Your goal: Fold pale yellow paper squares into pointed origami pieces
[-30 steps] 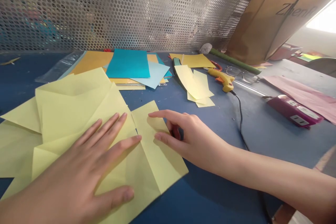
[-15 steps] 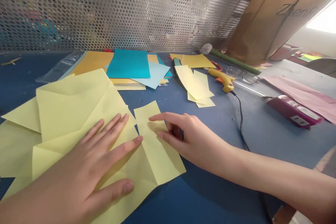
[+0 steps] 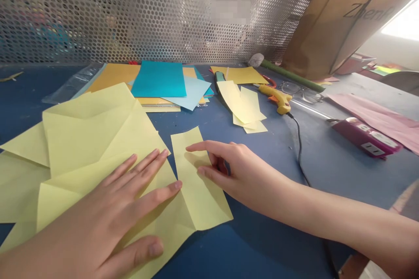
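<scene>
My left hand [image 3: 131, 209] lies flat, fingers spread, on a pale yellow sheet of paper [image 3: 163, 235]. Its index fingertip rests where a narrow strip [image 3: 183, 144] of that paper parts from the rest. Blue tabletop shows in the gap above this fingertip; below it, strip and sheet are still joined along a crease. On the strip, my right hand [image 3: 232, 163] has its index finger stretched out and its thumb apart, both touching the paper. The other right fingers curl beneath the palm, partly hidden. More creased yellow sheets [image 3: 85, 126] overlap at the left.
Behind lie blue paper [image 3: 160, 78] on a stack, cut yellow pieces [image 3: 242, 104] over a utility knife [image 3: 221, 77], and a yellow glue gun [image 3: 276, 98] with a cord. Glasses [image 3: 310, 96], a purple power strip [image 3: 368, 137] and a brown bag [image 3: 334, 26] stand right. Perforated metal [image 3: 163, 13] borders the back.
The gap between strip and sheet has lengthened downward and widened. My left hand has shifted slightly right and down with its index fingertip; my right hand has barely moved.
</scene>
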The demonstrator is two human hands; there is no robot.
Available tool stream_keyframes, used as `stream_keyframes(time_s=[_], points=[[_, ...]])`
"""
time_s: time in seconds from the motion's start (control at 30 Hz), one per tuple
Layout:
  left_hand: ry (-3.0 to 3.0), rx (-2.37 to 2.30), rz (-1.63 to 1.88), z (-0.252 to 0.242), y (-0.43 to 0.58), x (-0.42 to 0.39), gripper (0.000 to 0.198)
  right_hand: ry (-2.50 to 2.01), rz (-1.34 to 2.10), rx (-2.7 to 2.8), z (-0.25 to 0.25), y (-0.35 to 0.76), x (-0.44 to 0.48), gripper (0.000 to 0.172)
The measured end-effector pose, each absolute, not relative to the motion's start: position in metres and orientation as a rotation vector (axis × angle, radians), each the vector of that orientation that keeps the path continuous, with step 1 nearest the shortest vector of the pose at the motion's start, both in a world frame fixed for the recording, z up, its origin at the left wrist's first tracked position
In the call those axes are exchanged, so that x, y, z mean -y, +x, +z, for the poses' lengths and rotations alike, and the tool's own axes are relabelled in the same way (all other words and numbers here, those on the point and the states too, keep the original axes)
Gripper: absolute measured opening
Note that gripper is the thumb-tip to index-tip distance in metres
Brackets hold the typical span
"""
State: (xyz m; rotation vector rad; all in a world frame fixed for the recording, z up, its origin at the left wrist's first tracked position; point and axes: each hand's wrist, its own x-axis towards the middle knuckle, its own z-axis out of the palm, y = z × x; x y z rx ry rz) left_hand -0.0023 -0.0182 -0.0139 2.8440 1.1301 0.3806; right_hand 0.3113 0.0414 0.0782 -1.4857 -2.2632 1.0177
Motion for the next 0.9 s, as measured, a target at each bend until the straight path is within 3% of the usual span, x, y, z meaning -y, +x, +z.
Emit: stream_keyframes(time_s=[0.53, 0.9], points=[[3.031, -1.056, 0.222, -0.0098, -0.0032, 0.0161, 0.097, -1.530, 1.132, 2.254, 0.0815, 0.3139, -0.0416, 0.050], [3.062, -1.039, 0.309, -0.0120, -0.0020, 0.0161, 0.081, -1.534, 1.203, 2.291, 0.0851, 0.3173, -0.0440, 0.054]])
